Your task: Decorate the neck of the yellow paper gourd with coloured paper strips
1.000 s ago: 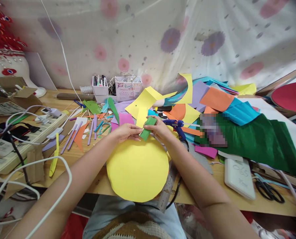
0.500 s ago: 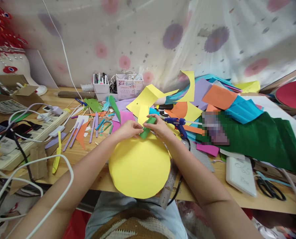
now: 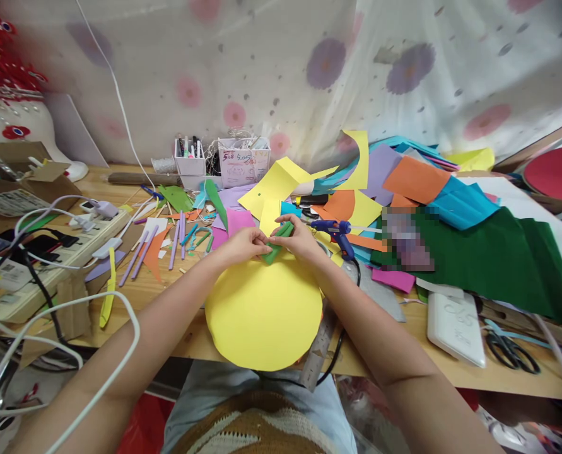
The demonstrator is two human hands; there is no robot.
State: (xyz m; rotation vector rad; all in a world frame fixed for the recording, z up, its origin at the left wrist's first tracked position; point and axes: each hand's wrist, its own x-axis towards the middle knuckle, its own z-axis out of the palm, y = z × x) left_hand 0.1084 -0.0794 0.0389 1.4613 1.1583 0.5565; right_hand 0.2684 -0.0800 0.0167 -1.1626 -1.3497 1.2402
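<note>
A green piece of craft foam or felt (image 3: 277, 244), folded or rolled lengthwise, is pinched between both hands above the far edge of a large yellow disc (image 3: 264, 315). My left hand (image 3: 247, 244) grips its near left end with thumb and fingertips. On its right side, my right hand (image 3: 297, 238) holds the upper end, fingers curled over it. The yellow disc lies at the table's front edge, between my forearms. Just right of my right hand rests a blue glue gun (image 3: 335, 234), its nozzle pointing right.
Coloured sheets and a dark green cloth (image 3: 489, 258) cover the right side. Black scissors (image 3: 512, 353) and a white box (image 3: 455, 328) sit at the right front. A metal ruler (image 3: 318, 353) juts over the edge. Left are purple strips (image 3: 139, 255), a power strip (image 3: 72, 258) and loose cables.
The green piece has become narrower between my fingers, its sides pressed closer together. Both hands stay in nearly the same place, and the view has shifted slightly.
</note>
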